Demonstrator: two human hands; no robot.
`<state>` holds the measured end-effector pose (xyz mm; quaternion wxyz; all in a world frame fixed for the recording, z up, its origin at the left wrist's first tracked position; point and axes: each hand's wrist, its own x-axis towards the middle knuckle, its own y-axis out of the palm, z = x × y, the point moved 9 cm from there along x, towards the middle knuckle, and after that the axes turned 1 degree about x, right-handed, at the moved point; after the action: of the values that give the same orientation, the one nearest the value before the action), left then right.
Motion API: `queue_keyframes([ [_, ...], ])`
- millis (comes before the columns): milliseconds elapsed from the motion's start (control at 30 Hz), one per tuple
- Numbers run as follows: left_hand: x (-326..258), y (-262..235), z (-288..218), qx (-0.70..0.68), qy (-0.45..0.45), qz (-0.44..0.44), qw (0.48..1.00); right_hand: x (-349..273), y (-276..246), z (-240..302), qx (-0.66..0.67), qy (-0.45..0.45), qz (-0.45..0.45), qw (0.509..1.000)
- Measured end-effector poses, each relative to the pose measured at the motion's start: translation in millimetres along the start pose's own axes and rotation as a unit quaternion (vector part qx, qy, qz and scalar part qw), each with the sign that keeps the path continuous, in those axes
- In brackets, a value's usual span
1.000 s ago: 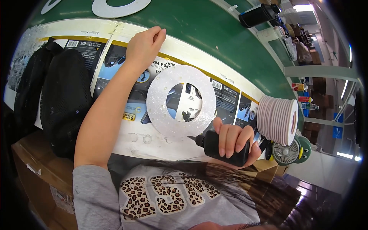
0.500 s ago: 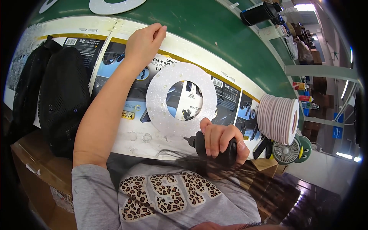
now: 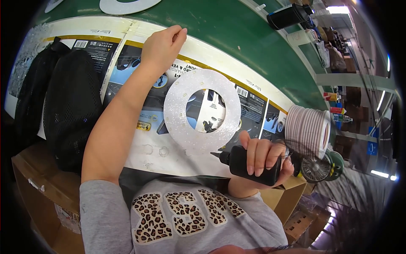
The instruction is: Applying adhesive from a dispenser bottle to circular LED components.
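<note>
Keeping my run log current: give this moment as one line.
white glittery ring: on printed sheet | left hand: curled, nothing visible inside | right hand: holds black bottle, nozzle near ring | spool: right of ring

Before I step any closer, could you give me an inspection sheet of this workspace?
Surface: green table, partly covered by printed sheeting.
Job's things: white glittery ring lying on the sheeting; black bottle, its nozzle tip near the ring's lower edge, contact unclear.
Clutter: black mesh bag at left, part of another white ring at top, small fan at right.
Hands: right hand grips the bottle; left hand loosely curled, nothing visible in it.
Cables: spool of pale cord; whether cable, unclear.
Surroundings: cardboard box lower left, lights right.
</note>
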<state>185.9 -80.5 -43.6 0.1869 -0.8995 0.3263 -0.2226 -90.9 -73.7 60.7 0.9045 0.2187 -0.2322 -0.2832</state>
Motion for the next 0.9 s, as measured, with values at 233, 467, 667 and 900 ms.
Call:
queue_keyframes([
  [233,0,0,-2,0.008,0.000,0.000,1.000,-1,11,-9,0.004,0.005,0.036,0.999],
  [467,0,-2,1,0.015,-0.001,-0.005,1.000,-7,10,-32,-0.016,0.080,0.013,0.997],
  [667,0,1,2,0.041,-0.026,0.024,0.999,-2,14,-35,-0.025,0.066,0.078,0.994],
  [900,0,1,-2,0.048,-0.010,0.016,0.999,3,1,-37,0.015,0.052,0.006,0.998],
])
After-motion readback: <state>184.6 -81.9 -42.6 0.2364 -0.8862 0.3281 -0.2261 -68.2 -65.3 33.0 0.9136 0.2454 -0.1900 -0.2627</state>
